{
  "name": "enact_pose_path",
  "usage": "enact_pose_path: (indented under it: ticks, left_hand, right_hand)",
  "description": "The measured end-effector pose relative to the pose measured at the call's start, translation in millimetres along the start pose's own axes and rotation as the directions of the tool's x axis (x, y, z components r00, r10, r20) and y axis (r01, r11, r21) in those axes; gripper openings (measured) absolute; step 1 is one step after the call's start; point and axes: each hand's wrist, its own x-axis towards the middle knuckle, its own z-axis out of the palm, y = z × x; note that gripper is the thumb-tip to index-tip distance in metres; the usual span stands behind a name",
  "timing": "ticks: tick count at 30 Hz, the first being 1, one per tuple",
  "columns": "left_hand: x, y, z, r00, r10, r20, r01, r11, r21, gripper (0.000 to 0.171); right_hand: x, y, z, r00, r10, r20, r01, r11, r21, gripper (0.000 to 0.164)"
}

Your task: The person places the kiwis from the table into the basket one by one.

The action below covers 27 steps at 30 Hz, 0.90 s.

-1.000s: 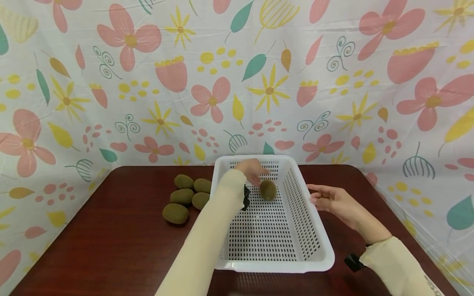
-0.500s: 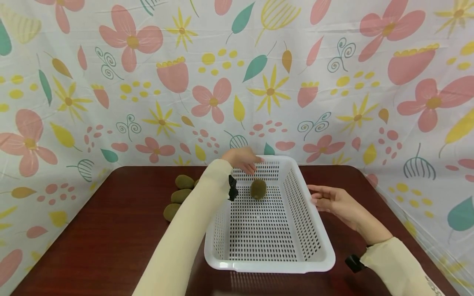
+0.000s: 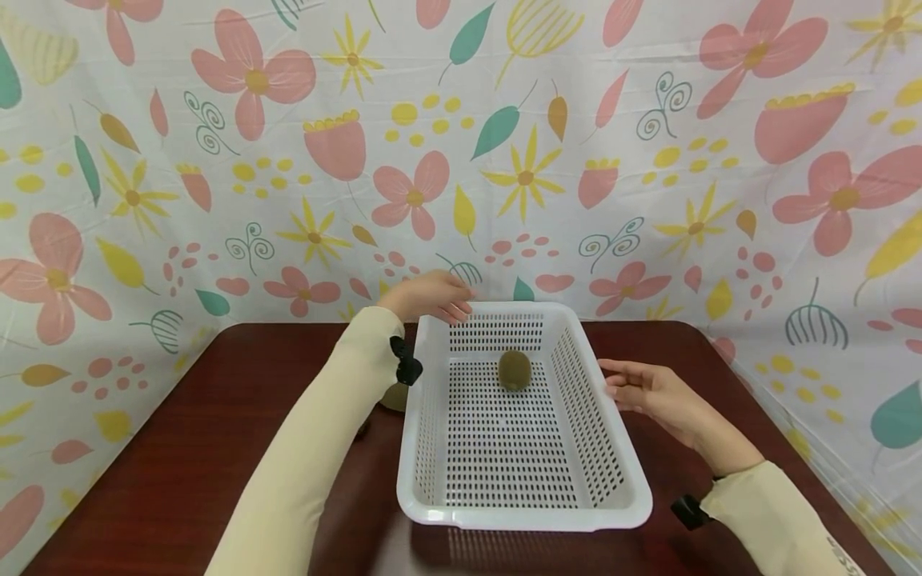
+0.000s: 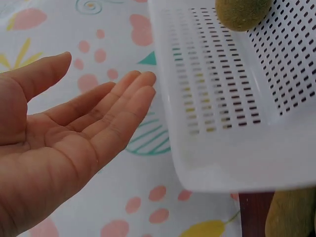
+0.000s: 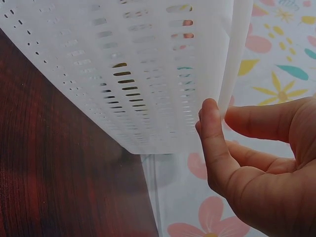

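Observation:
A white perforated plastic basket (image 3: 529, 518) stands on the dark table, with one brown kiwi (image 3: 515, 370) lying toward its far end. My left hand (image 3: 429, 296) hovers by the far left corner of the basket, its fingers extended and holding nothing; the left wrist view shows its bare palm (image 4: 64, 143). At the right side, my right hand (image 3: 655, 398) holds the basket's rim between thumb and fingers, as the right wrist view (image 5: 261, 168) shows. Left of the basket, a kiwi (image 3: 394, 398) shows partly past my left sleeve, which hides others there.
The reddish-brown wooden table (image 3: 180, 448) extends on both sides of the basket. Behind it hangs a white cloth (image 3: 461, 144) printed with flowers and leaves. Black straps are worn on both wrists.
My left hand has withdrawn leftward from over the kiwi in the basket to its far left corner. The kiwi rolled slightly left, then back right. My right hand has stayed put.

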Motion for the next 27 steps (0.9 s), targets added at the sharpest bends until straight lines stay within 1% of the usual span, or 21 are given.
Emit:
enact_pose_path:
  ticks: [5,11,14,17,20,22,25,27]
  left_hand:
    - [-9.3,-11.6,-16.9,0.998,0.054,0.013,-0.054,0.998,-0.017,0.044]
    - [-19.9,-29.4,-37.5,0.997,0.059,-0.040,-0.063,0.991,-0.116,0.050]
    - [-25.2,-38.9,-47.5,0.996,0.045,-0.079,-0.057,0.985,-0.160,0.052]
    - [-30.9,-50.5,-56.0,0.992,0.018,-0.127,-0.044,0.978,-0.206,0.053]
    - [-36.4,-64.2,-63.3,0.987,-0.008,-0.162,-0.033,0.968,-0.247,0.053]
    - [-40.2,-74.5,-67.4,0.983,-0.023,-0.182,-0.025,0.967,-0.255,0.052]
    - [-44.7,-91.5,-72.6,0.972,-0.069,-0.225,0.004,0.960,-0.279,0.050]
    - [-47.0,-104.0,-76.1,0.965,-0.101,-0.242,0.025,0.955,-0.296,0.050]
  right_hand:
    - [0.2,1.5,-0.1,1.000,-0.002,-0.005,0.002,1.000,0.004,0.059]
    - [1.0,1.5,0.4,1.000,-0.005,-0.012,0.005,1.000,0.003,0.059]
    - [1.7,0.7,0.7,1.000,-0.007,-0.013,0.007,1.000,-0.001,0.058]
    - [1.7,-0.1,1.1,1.000,-0.006,-0.015,0.006,1.000,0.001,0.058]
    - [1.4,0.1,1.4,1.000,-0.005,-0.014,0.005,1.000,0.006,0.058]
    - [1.3,0.7,1.5,1.000,-0.006,-0.013,0.006,1.000,0.011,0.058]
    - [1.6,1.7,1.6,1.000,-0.011,-0.013,0.012,1.000,0.016,0.057]
    - [1.8,1.9,1.4,1.000,-0.013,-0.014,0.014,1.000,0.015,0.057]
